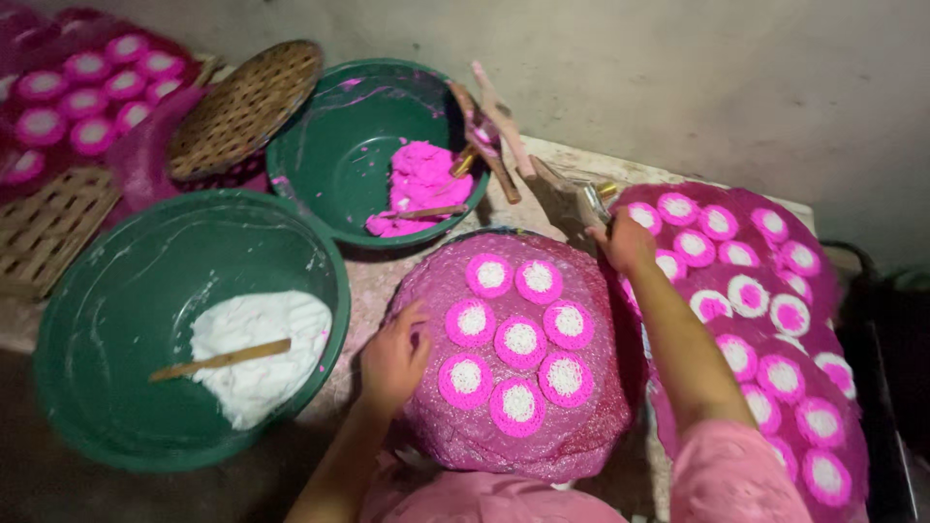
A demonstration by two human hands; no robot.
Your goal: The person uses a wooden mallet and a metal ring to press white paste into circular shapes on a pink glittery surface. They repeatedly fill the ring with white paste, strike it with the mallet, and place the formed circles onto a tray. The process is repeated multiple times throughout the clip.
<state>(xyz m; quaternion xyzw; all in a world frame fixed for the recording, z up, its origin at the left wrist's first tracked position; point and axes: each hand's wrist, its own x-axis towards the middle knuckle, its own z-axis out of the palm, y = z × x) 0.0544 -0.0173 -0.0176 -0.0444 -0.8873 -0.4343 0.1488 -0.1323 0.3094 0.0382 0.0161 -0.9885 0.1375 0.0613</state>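
Fig.: head view, person seated over a round pink tray (436,426) w/ a net-like textured top, centre foreground. On it sit eight lacy discs (520,339), pink rim & white middle, one in the centre w/ the rest ringed about it.

Left hand (392,360): fingers curled, resting on the tray's left edge, nothing pinched. Right hand (625,242): closed on a pressing tool (567,199) at the tray's far right rim; grip detail blurred.

Handling (judgement): the discs look like thin strands of wet dough, so soft, light, fragile & prob. sticky; better not taken by hand. The tray looks stiff & light; take it at opposite rims & keep it level.

Containers:
- Near-left green basin (116,300): white dough (260,353) w/ a wooden stick (221,360) lying across it.
- Far green basin (329,145): pink dough (418,184), a stick in it, more sticks propped on its right rim.
- Right: second pink tray (823,320), full of the same discs, touching the first.
- Far left: third tray of discs (87,87) & woven baskets (247,107).
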